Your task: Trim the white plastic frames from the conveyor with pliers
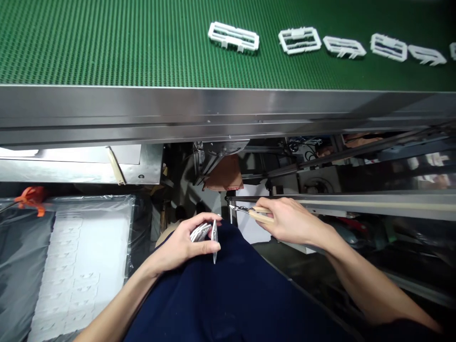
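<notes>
My left hand (188, 242) is closed around several thin white plastic parts (214, 237). One of them stands on edge between thumb and fingertips, and the others are stacked in the palm. In my right hand (288, 219) is a pair of nippers (261, 215) with cream handles, their metal jaws pointing left toward the parts but apart from them. Both hands are above my dark blue clothing. More white plastic frames (233, 37) lie spread out on the green conveyor belt (107, 42), mostly toward the right.
A metal rail (178, 104) edges the belt in front of me. On the left, a box lined with clear plastic (130, 237) holds rows of white parts. A cream-handled tool (116, 165) lies on a metal shelf (151, 164), near an orange object (32, 195). Machine framing fills the right.
</notes>
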A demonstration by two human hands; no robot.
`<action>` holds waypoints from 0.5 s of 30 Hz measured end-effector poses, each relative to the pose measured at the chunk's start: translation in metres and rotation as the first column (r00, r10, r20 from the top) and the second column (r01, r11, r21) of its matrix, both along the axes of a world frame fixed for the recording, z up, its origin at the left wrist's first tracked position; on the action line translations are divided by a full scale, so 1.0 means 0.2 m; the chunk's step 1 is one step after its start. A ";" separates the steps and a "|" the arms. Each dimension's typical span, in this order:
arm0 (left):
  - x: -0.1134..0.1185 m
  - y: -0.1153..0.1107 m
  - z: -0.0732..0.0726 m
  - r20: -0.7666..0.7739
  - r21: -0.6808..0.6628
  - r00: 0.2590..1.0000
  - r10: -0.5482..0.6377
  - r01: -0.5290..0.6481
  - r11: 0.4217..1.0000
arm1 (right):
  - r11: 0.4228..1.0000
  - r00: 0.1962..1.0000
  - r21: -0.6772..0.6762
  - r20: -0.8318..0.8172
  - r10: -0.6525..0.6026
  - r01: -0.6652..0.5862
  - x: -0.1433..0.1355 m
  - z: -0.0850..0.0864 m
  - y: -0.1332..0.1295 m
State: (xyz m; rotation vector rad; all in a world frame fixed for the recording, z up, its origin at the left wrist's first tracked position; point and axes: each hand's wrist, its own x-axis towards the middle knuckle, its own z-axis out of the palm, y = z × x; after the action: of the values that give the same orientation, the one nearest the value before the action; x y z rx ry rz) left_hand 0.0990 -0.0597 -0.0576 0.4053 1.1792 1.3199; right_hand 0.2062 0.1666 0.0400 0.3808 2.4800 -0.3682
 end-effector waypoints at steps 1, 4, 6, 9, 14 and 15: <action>0.01 0.00 -0.03 0.063 -0.001 0.998 0.028 -0.028 1.000 | 1.000 0.999 -0.011 -0.038 -0.024 0.024 0.02 -0.02 0.00; 0.01 0.01 -0.09 0.273 0.047 0.957 0.101 -0.118 0.992 | 0.998 0.983 -0.068 -0.184 -0.005 -0.008 0.04 -0.07 -0.02; 0.00 0.01 -0.11 0.392 0.092 0.914 0.104 -0.151 0.984 | 0.994 0.963 -0.082 -0.264 0.052 -0.076 0.04 -0.09 -0.04; -0.03 0.00 -0.11 0.468 0.125 0.881 0.069 -0.143 0.982 | 0.986 0.934 -0.056 -0.332 0.130 -0.157 0.02 -0.09 -0.04; -0.02 -0.01 -0.07 0.460 0.167 0.887 0.047 -0.138 0.976 | 0.968 0.918 -0.035 -0.327 0.224 -0.248 -0.02 -0.09 -0.04; -0.02 -0.01 -0.07 0.457 0.177 0.888 0.044 -0.139 0.974 | 0.965 0.917 -0.032 -0.318 0.239 -0.262 -0.02 -0.08 -0.04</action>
State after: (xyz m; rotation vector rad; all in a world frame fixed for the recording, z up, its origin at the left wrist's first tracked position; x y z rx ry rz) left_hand 0.0951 -0.0614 -0.0713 0.1726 0.6797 1.5252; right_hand 0.2019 0.1590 0.0231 -0.0343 2.7701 -0.4395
